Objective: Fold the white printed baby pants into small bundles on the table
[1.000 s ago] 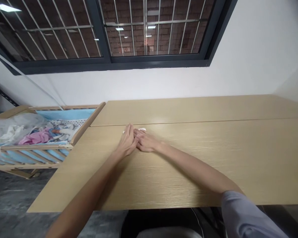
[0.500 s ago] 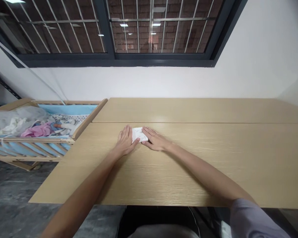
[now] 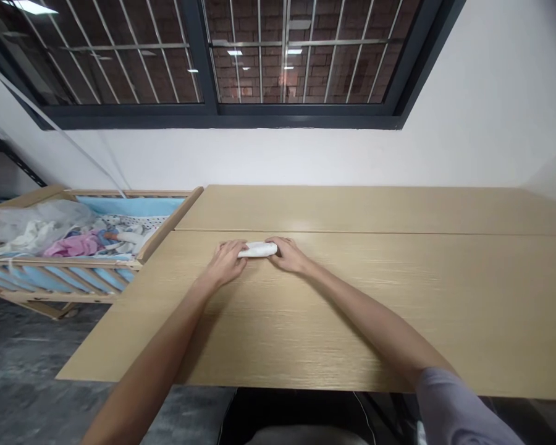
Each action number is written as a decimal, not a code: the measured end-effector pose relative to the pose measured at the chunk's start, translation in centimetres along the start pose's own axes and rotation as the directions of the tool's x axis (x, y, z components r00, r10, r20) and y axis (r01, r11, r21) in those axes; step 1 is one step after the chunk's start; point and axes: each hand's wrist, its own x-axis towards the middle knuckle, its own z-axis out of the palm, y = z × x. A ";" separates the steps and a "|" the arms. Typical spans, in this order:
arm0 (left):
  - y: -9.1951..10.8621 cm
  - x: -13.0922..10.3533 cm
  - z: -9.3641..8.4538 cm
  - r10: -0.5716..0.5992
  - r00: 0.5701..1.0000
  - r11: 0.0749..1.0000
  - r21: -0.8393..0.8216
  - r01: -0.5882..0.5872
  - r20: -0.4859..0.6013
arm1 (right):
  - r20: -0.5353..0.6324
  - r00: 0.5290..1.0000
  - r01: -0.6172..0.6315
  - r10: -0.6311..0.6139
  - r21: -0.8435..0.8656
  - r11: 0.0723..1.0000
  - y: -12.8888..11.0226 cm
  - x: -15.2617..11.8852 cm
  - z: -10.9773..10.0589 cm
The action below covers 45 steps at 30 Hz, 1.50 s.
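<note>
White and probably light, soft and easily crushed; best taken gently by both ends. Looks like a folded bundle [image 3: 258, 250], grasped at opposite ends by left fingers [image 3: 236, 245] and right fingers [image 3: 280, 240], on or just above the tabletop [image 3: 315, 309]. Hard to make out: exact material; hidden: underside and covered ends.

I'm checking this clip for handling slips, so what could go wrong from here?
The white bundle is held only at its two ends, so it might tip or drop if the left hand or right hand lets go first.
It looks soft, so an uneven squeeze or pull could crease it or spoil its shape.
The fingers cover both ends, so a loose edge there might go unnoticed.
</note>
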 end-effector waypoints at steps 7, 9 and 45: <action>3.2 -0.3 -2.5 -0.174 0.985 0.879 -0.453 0.148 -0.014 | -0.115 0.963 -0.143 0.242 0.542 0.828 -3.3 2.6 -3.9; 3.8 -0.6 -2.3 -0.253 0.956 0.786 -0.544 0.294 0.151 | -0.011 0.956 -0.249 0.294 0.501 0.829 -3.6 2.9 -4.8; 12.6 -6.2 2.6 -0.139 0.962 0.947 0.315 0.059 0.237 | 0.404 0.896 0.230 -0.184 -0.067 0.971 1.1 1.6 -1.7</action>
